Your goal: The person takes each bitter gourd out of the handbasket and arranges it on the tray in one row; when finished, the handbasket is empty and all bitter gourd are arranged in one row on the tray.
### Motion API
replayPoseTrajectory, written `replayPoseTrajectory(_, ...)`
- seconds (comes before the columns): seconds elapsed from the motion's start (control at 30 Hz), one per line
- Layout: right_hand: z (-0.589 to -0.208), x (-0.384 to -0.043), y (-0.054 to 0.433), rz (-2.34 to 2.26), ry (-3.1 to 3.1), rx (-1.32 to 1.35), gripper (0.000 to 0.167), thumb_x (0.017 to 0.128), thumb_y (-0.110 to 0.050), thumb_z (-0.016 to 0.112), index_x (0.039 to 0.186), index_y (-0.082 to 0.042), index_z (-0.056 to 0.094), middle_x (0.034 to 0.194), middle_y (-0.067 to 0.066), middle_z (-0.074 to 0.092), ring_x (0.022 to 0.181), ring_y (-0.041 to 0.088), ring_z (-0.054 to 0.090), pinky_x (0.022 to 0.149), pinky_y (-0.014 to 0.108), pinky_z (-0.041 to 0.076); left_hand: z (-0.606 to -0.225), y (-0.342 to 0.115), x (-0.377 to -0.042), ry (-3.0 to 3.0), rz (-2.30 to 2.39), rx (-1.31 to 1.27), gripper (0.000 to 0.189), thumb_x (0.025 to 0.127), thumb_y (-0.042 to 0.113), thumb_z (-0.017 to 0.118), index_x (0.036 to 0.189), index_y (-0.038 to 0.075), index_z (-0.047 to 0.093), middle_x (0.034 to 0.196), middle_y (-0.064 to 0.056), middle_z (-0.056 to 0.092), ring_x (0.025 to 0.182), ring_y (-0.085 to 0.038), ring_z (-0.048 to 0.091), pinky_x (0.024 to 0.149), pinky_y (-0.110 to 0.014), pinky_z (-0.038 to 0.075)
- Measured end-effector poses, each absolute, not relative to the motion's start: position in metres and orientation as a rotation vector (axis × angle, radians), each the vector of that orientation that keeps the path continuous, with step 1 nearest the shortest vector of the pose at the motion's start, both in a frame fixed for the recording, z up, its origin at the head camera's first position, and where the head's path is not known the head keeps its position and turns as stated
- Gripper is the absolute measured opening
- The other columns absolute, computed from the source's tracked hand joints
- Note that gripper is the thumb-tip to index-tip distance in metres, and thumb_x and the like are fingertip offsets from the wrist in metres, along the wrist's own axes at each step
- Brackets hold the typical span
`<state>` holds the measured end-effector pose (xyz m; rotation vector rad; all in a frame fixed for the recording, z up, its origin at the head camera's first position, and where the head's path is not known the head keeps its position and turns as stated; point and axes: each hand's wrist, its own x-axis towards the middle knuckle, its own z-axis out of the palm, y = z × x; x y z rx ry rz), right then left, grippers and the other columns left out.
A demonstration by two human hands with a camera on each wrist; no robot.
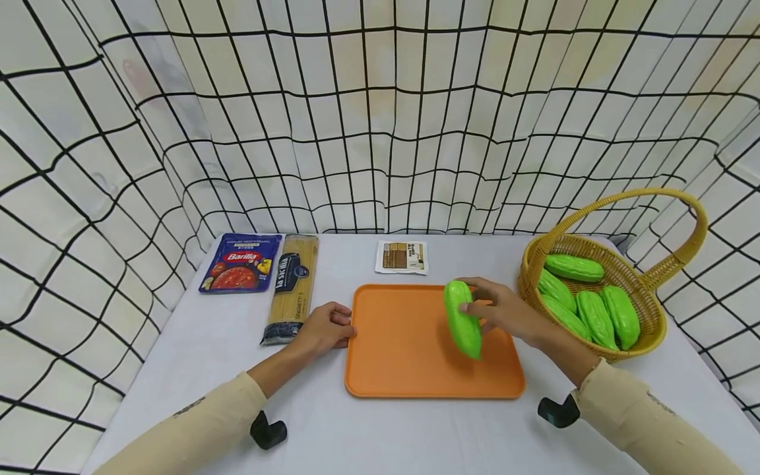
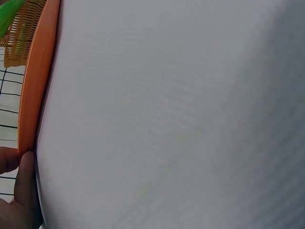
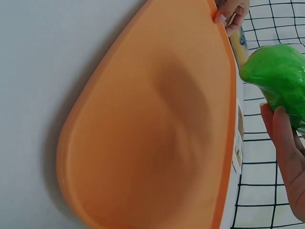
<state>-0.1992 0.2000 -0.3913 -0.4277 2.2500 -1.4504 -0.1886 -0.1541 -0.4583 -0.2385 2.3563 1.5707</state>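
Note:
My right hand [image 1: 499, 309] holds a bright green bitter melon [image 1: 462, 320] between thumb and fingers, above the right half of an orange tray [image 1: 392, 343]. The melon is raised off the tray, and its shadow falls on the tray below. In the right wrist view the melon [image 3: 279, 78] shows a glossy, lumpy skin and a blunt tip. At the tray's left edge, my left hand [image 1: 325, 326] pinches the rim. The left wrist view shows the thumb and a finger meeting on the tray's rim [image 2: 35, 95].
A wicker basket [image 1: 656, 323] with a tall handle stands at the right, holding several more green melons [image 1: 596, 320]. At the back left lie a blue Barilla pouch [image 1: 240, 262] and a spaghetti pack [image 1: 293, 284]. A small sachet [image 1: 402, 257] lies behind the tray. Grid-patterned cloth encloses the table.

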Motion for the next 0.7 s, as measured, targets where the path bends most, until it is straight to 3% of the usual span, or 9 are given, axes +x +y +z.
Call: replayPoseTrajectory(0.7, -0.407, -0.22, 0.16, -1.458, 2.147, -0.221, 0.066, 0.094, -0.035, 0.068, 0.15, -0.013, 0.042, 0.124, 0.02, 0.059, 0.091, 0.023, 0.068, 0.08, 0.042, 0.064, -0.459, -0.154, -0.19, 2.351, 1.574, -0.222, 0.034, 0.087, 0.003, 0.07, 0.12, 0.0, 0.06, 0.099, -0.009, 0.059, 0.08, -0.016, 0.065, 0.069, -0.029, 0.064)
